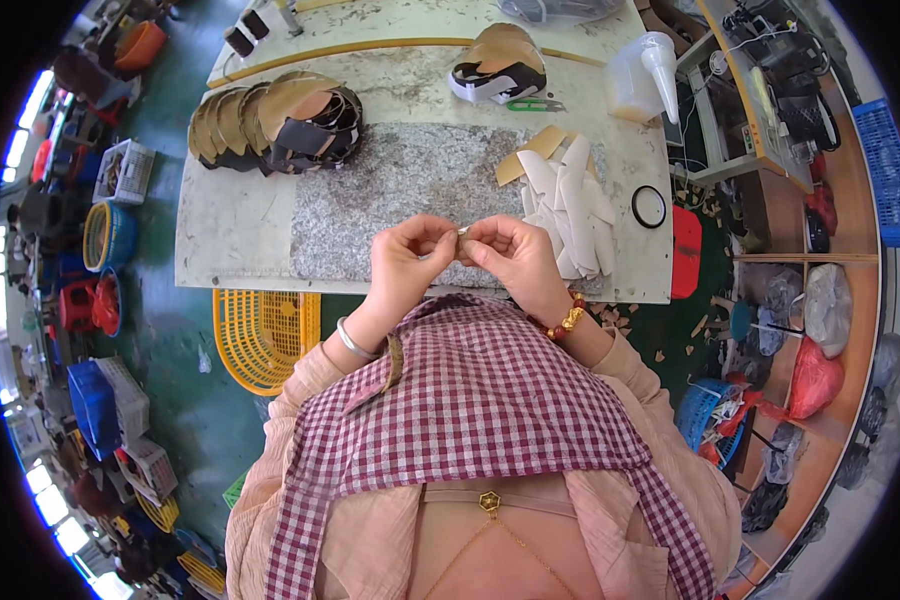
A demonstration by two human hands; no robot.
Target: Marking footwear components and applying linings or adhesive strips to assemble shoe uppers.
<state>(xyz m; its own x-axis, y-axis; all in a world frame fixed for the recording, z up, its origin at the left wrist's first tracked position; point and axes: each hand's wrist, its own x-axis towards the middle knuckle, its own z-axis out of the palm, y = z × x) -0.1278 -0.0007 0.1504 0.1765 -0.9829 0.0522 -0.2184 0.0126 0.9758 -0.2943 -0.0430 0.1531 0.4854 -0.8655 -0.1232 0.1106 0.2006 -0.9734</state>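
Note:
My left hand [410,255] and my right hand [510,255] meet fingertip to fingertip over the near edge of a grey stone slab [390,190]. Together they pinch a small pale piece [463,232], mostly hidden by the fingers. A silver bangle sits on my left wrist and a red bead bracelet on my right. Just right of my right hand lies a pile of white cut strips [570,205] with a tan piece on top.
The slab lies on a white worktable [230,230]. A fan of brown and black leather shoe pieces [270,125] lies at the back left, a shoe upper [498,62] and white funnel bottle [645,70] at the back. A black ring [649,206] lies right. Yellow basket [260,335] under the table.

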